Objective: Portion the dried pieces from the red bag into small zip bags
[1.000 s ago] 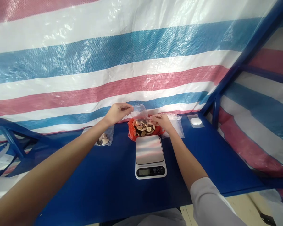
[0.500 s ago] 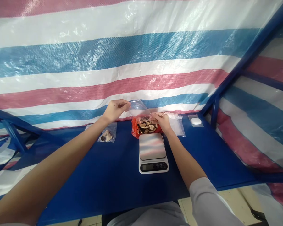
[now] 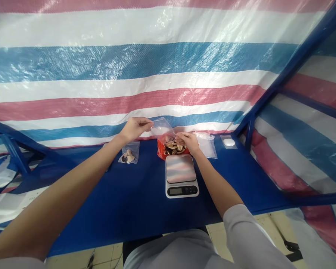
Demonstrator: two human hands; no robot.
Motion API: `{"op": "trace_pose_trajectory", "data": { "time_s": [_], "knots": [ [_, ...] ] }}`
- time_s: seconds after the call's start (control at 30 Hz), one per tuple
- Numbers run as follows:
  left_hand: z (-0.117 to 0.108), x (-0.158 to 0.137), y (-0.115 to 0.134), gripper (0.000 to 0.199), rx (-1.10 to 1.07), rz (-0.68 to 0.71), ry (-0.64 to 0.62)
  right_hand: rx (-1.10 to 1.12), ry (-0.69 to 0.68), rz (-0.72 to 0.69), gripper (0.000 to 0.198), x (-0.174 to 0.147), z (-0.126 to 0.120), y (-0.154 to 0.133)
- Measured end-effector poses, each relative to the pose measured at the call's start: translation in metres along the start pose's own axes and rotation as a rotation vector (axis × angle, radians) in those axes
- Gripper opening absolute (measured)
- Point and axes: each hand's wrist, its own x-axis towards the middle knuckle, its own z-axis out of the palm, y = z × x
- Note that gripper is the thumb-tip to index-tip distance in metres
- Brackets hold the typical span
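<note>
Held a thin, see-through bag (image 3: 162,127) up near the far edge of the desk (image 3: 128,198).
Pinched its left corner in a closed left grip (image 3: 152,125) and its lower-right side in a closed right grip (image 3: 177,135), partly over brown, pale-edged slices (image 3: 176,148) in a crinkled red bag (image 3: 161,150). Could not read the small button marks on the scale (image 3: 181,169).
</note>
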Motion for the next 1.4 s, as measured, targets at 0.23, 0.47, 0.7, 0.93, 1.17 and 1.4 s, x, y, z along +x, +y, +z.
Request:
{"op": "trace_pose_trajectory", "data": {
  "time_s": [0.23, 0.47, 0.7, 0.93, 1.17, 1.4],
  "knots": [
    [0.005, 0.002, 0.005, 0.043, 0.037, 0.012, -0.043, -0.013, 0.011, 0.001, 0.028, -0.003, -0.004, 0.001],
    [0.005, 0.014, 0.014, 0.041, 0.053, 0.066, -0.047, -0.037, 0.023, 0.016, 0.025, -0.003, -0.002, -0.007],
    [0.005, 0.02, 0.014, 0.044, 0.081, 0.063, -0.086, -0.026, 0.002, 0.007, 0.022, -0.003, 0.004, -0.001],
    [0.003, 0.023, 0.023, 0.044, 0.18, 0.118, -0.066, 0.095, -0.013, 0.034, 0.031, -0.007, 0.01, 0.0],
    [0.012, 0.028, 0.012, 0.049, 0.105, 0.107, -0.03, 0.146, -0.007, 0.041, 0.043, -0.01, 0.011, -0.001],
    [0.018, 0.033, 0.01, 0.05, 0.095, 0.103, -0.004, 0.183, 0.054, 0.044, 0.045, -0.002, 0.002, 0.001]
  ]
}}
